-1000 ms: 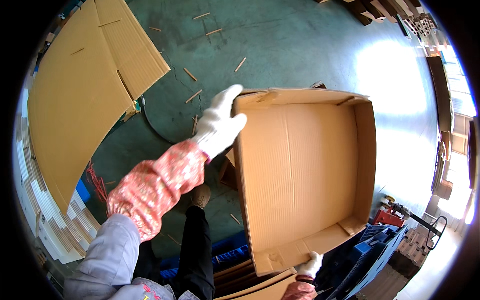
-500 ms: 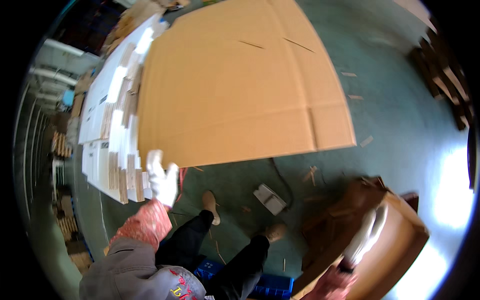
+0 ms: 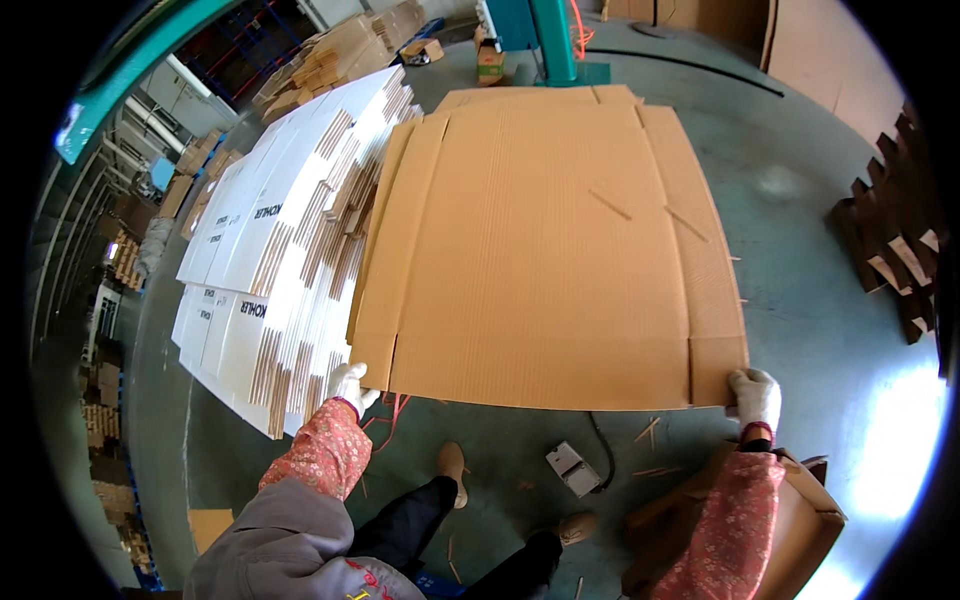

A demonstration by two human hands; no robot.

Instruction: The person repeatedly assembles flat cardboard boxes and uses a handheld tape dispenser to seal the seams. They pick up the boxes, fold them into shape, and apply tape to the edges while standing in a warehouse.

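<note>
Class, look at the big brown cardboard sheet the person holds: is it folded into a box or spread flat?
Spread flat: the cardboard sheet lies open, flaps unfolded, left hand and right hand gripping its near corners.

Flat brown carton blank (image 3: 545, 250) at centre; white printed carton stack (image 3: 280, 250) just left

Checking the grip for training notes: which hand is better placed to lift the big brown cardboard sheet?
Neither clearly: left hand and right hand each grip a near corner of the cardboard sheet.
</note>
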